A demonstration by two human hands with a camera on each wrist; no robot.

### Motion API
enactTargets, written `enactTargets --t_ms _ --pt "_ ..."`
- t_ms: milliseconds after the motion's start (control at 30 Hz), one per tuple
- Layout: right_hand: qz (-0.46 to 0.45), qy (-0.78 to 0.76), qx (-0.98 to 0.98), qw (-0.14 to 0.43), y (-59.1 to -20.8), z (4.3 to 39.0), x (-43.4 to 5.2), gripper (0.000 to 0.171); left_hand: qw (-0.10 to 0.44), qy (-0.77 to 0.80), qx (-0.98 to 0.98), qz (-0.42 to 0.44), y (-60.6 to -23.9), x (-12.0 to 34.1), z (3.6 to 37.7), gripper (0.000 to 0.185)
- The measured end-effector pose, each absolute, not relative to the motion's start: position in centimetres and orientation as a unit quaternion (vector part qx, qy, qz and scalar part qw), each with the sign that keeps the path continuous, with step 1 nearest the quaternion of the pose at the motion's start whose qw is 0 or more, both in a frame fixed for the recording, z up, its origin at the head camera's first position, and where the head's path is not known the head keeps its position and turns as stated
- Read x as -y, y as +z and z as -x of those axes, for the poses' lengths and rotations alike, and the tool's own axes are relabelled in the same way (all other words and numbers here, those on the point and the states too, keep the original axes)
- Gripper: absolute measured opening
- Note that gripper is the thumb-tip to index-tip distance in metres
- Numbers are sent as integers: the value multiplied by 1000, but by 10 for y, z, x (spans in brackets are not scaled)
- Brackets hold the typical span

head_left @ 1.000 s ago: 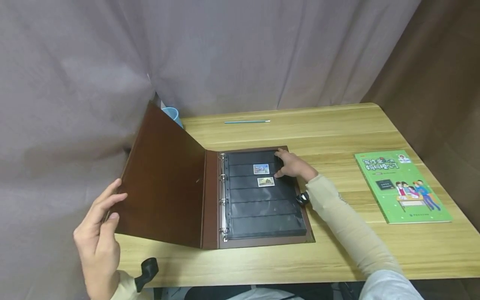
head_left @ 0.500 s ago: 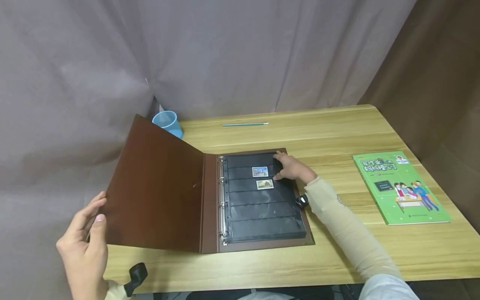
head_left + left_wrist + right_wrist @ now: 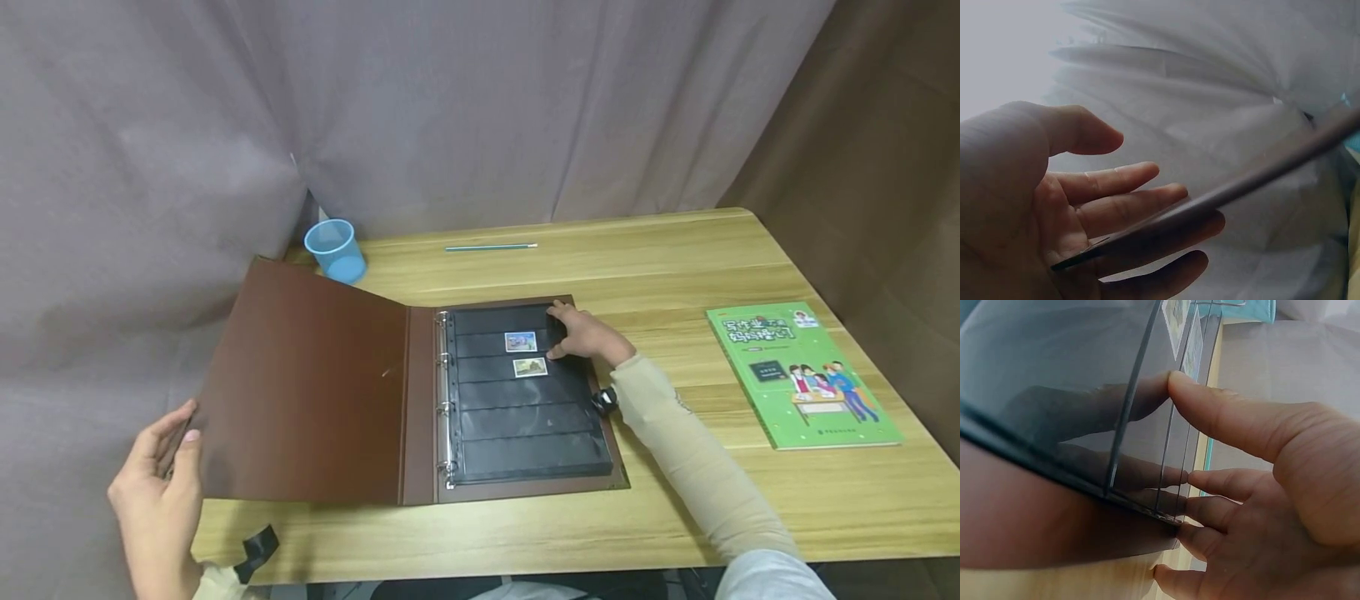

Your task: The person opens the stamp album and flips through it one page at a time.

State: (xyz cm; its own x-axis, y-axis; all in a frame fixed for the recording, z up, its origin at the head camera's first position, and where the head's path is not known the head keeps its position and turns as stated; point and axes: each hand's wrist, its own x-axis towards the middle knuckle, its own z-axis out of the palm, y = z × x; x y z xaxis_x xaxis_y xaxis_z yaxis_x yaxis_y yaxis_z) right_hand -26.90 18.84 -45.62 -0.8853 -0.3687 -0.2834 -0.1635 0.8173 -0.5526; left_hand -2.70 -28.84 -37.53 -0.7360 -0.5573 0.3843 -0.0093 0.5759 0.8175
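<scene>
Ring album [image 3: 420, 408] on desk [image 3: 652, 258], black pages [image 3: 532, 454] flat, 2 stamps [image 3: 530, 367] in pockets. Cover [image 3: 307, 392] to L, outer edge raised. L hand [image 3: 155, 492]: fingers loosely extended, thumb clear, cover edge resting across fingers, no firm grip. R hand [image 3: 590, 335]: spread, thumb on top pg, nothing gripped. Step prob. = opening cover; next calls for easing it down w/o knocking blue cup [image 3: 336, 252] near far edge. Pencil [image 3: 491, 247] beyond.

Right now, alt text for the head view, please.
The left hand touches the brown cover of an open binder; the right hand touches its black page, showing two stamps. A blue cup, pencil and green book share the table.
</scene>
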Motion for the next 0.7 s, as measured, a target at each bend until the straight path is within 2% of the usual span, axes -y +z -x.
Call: enactTargets --t_ms 333,500,700 --pt "140 -272 -932 196 -458 271 -190 88 277 -368 861 -214 -385 297 25 32" --pt "144 -276 -930 197 -458 270 -190 87 273 -332 879 -207 -388 296 25 33" --pt "153 -280 -928 191 -460 270 -190 86 240 -336 886 -210 -394 294 23 36"
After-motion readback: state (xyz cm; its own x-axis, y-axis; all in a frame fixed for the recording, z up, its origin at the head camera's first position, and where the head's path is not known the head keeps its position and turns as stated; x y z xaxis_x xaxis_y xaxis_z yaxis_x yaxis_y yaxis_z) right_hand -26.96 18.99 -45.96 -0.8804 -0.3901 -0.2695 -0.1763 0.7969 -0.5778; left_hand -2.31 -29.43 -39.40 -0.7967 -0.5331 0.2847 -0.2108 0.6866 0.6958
